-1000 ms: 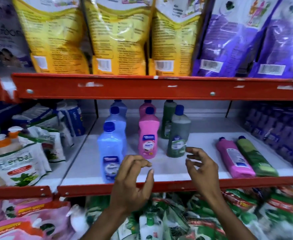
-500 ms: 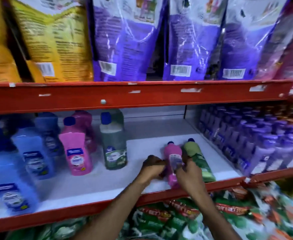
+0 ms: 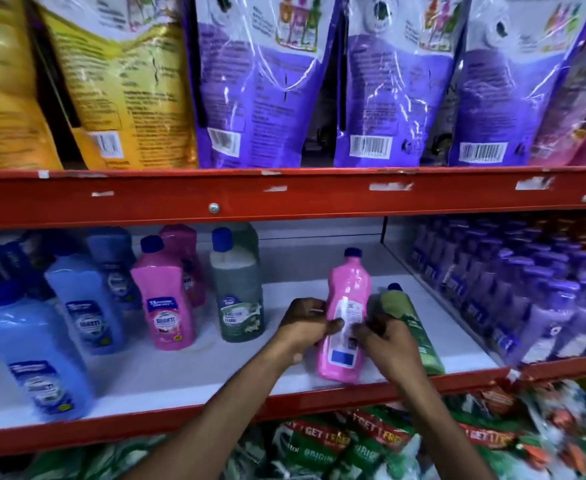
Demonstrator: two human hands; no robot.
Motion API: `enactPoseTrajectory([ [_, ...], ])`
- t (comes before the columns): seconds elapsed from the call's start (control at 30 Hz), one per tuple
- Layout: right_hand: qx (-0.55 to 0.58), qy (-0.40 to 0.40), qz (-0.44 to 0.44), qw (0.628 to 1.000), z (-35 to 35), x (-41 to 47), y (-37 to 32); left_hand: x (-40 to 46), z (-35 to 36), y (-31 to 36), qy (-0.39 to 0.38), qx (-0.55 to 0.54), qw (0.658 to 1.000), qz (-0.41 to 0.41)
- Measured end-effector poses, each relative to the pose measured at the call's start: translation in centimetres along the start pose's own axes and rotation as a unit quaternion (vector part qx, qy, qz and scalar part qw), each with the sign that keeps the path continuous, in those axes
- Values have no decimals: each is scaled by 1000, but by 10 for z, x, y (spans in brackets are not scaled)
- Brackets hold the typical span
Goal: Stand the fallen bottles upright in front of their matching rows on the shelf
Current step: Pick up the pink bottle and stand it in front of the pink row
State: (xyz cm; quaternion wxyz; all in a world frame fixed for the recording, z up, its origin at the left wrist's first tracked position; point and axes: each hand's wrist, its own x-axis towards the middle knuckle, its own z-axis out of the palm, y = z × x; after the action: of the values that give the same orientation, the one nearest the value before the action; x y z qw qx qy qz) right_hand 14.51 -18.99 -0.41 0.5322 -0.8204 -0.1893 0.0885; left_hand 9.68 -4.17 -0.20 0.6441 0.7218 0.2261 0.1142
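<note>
A pink bottle (image 3: 345, 303) with a blue cap is raised off the white shelf (image 3: 215, 362), almost upright and leaning back. My left hand (image 3: 307, 323) grips its left side and my right hand (image 3: 385, 337) grips its right side at the label. Just right of it a green bottle (image 3: 411, 323) lies flat on the shelf, cap pointing to the back. To the left stand the rows: blue bottles (image 3: 83, 306), pink bottles (image 3: 165, 299) and green bottles (image 3: 238, 292), all upright.
Rows of purple bottles (image 3: 527, 292) fill the shelf's right side. A red beam (image 3: 284, 195) runs overhead, with purple and yellow pouches (image 3: 260, 81) on it. The red front lip (image 3: 319, 396) edges the shelf, and green packs (image 3: 354, 445) sit below.
The view swung right from the standing rows to the fallen bottles. Both hands reached the pink bottle, closed on it and tipped it up from lying flat.
</note>
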Motion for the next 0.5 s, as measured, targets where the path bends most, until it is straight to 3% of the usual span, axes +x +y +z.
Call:
enactPoseTrajectory([
  [0.1, 87, -69, -56, 992, 25, -17, -14, -35, -49, -11, -11, -29, 995, 100],
  [0.23, 89, -79, -131, 984, 89, -48, -37, -83, -123, -36, 24, -21, 982, 184],
  [0.37, 74, -60, -184, 978, 159, -70, -63, -107, -183, -58, 124, 52, 967, 217],
  [0.5, 66, -47, -203, 976, 200, -74, -81, -112, -214, -65, 171, 77, 960, 208],
])
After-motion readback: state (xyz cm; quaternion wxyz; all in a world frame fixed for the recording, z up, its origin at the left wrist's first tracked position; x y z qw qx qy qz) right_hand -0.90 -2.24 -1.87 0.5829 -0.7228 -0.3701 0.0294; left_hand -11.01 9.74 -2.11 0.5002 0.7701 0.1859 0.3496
